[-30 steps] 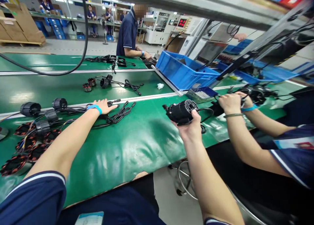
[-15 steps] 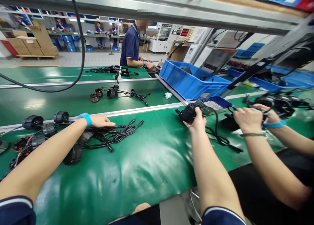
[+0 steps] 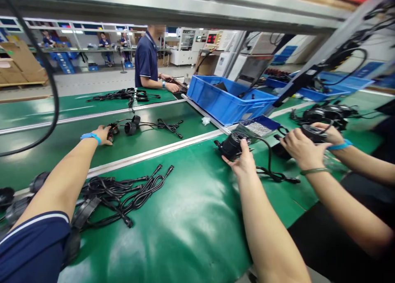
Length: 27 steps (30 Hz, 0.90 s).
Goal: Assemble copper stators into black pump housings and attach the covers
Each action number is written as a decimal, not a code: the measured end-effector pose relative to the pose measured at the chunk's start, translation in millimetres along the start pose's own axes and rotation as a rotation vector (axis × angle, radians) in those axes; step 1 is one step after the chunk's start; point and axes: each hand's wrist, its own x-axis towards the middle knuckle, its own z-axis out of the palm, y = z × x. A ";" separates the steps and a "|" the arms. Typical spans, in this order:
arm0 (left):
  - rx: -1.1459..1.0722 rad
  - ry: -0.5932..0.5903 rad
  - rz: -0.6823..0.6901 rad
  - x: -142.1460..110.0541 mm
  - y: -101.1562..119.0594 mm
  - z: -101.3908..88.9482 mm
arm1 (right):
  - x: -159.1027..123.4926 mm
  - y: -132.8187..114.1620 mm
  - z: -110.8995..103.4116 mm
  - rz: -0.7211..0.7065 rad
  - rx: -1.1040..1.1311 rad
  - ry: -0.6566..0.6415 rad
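My left hand (image 3: 101, 135) is stretched far out over the middle belt. Its fingers are spread and reach a small copper-wound stator (image 3: 112, 128), which is wired to a black round housing (image 3: 131, 128). My right hand (image 3: 244, 163) is closed round the near side of a black finned motor (image 3: 232, 144). The motor rests on the green mat (image 3: 185, 217), and its black cable (image 3: 271, 174) trails to the right. A bundle of black cables with plugs (image 3: 123, 190) lies on the mat below my left arm.
A co-worker's two hands (image 3: 300, 148) hold another black unit just right of my motor. A blue crate (image 3: 226, 97) and a small tray of screws (image 3: 259, 128) stand behind it. Another person (image 3: 146, 61) stands at the far belt. More black housings (image 3: 18, 200) lie at the left edge.
My left hand has left the cable bundle and moved forward onto the middle belt to the stator. My right hand has set the black motor down on the mat and still grips it.
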 end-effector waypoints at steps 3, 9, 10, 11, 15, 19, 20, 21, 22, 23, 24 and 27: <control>0.007 -0.023 0.053 18.0 2.2 -1.1 | -1.9 -1.8 0.2 0.008 0.004 0.013; 0.002 -0.028 0.056 8.3 31.1 -4.9 | -7.7 -3.0 1.1 -0.027 -0.027 0.055; 0.004 -0.028 0.059 -1.8 38.8 -4.6 | -8.3 -3.0 1.3 -0.034 -0.036 0.062; 0.006 -0.028 0.063 -14.5 47.0 -4.0 | -8.7 -2.9 1.6 -0.042 -0.046 0.069; 0.010 -0.021 0.114 -82.7 81.1 1.5 | -8.8 -2.8 4.5 -0.064 -0.086 0.095; 0.028 -0.037 0.175 -149.0 105.4 12.4 | -13.4 -4.4 6.9 -0.094 -0.113 0.132; 0.033 -0.036 0.181 -161.3 107.9 15.5 | -15.1 -5.3 6.8 -0.101 -0.115 0.130; 0.039 -0.034 0.180 -171.4 108.8 18.7 | -16.6 -6.5 6.3 -0.106 -0.115 0.121; 0.046 -0.033 0.175 -179.6 108.3 21.6 | -17.7 -7.8 5.5 -0.109 -0.116 0.107; 0.055 -0.038 0.168 -186.1 106.9 24.3 | -18.2 -9.3 4.5 -0.110 -0.117 0.090; 0.067 -0.054 0.164 -191.4 104.8 26.6 | -18.1 -11.0 3.2 -0.108 -0.120 0.072; 0.113 -0.117 0.163 -203.0 97.8 30.5 | -14.6 -17.0 -1.1 -0.086 -0.144 0.022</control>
